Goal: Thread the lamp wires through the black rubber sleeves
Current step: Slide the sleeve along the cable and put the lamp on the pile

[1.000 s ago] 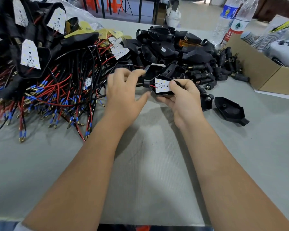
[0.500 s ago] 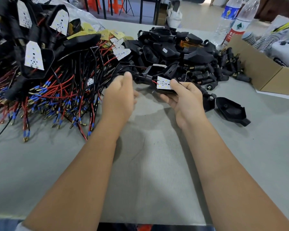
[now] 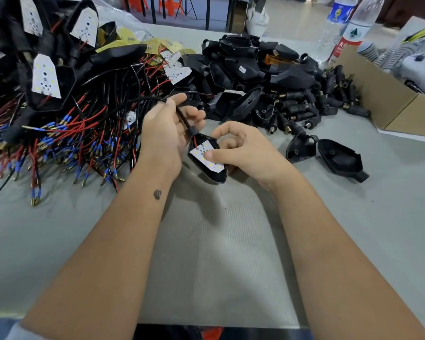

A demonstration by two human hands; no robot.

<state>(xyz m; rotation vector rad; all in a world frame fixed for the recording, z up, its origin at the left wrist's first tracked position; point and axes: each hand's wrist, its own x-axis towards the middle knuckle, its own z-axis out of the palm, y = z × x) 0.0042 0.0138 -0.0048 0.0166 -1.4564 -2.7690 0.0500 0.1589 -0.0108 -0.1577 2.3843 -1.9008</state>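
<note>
Since the earlier frame, black teardrop lamp shell with white LED board [image 3: 207, 157] pulled off the pile toward the body, above grey surface [image 3: 206, 253]. Right hand [image 3: 241, 148] pinches board. Left hand [image 3: 168, 128] grips black sleeved wire [image 3: 183, 119]. Threading looks done; next, likely seat sleeve, set aside.

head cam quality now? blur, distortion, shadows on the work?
Head view: strong wide-angle bending at the edges; the lamp housing and both hands are fairly sharp, the bottles at the back softer; light is even, with soft shadows under the forearms on the table; no strong glare.
</note>
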